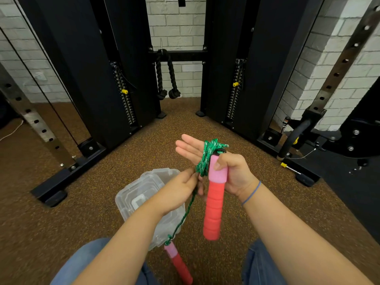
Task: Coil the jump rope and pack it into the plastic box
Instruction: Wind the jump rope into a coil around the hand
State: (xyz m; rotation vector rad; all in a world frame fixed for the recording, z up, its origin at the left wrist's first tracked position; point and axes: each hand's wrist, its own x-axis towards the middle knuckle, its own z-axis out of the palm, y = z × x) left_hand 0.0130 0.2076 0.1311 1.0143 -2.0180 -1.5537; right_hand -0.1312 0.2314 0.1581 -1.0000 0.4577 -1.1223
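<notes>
The green jump rope (207, 156) is wound in several turns around my right hand (236, 173), whose fingers point straight out to the left. That hand's thumb clamps one pink and red foam handle (214, 202) against the palm, and the handle hangs downward. My left hand (176, 192) pinches the rope just below the coil. From there a loose strand drops to the second handle (178, 262), which dangles between my knees. The clear plastic box (141, 194) stands open on the floor under my left forearm.
Brown speckled rubber flooring (102, 202) surrounds the box. A black cable machine (82, 79) with weight stacks stands ahead, with a black rope attachment (166, 79) hanging at its centre. Rack feet (53, 194) lie to the left and right.
</notes>
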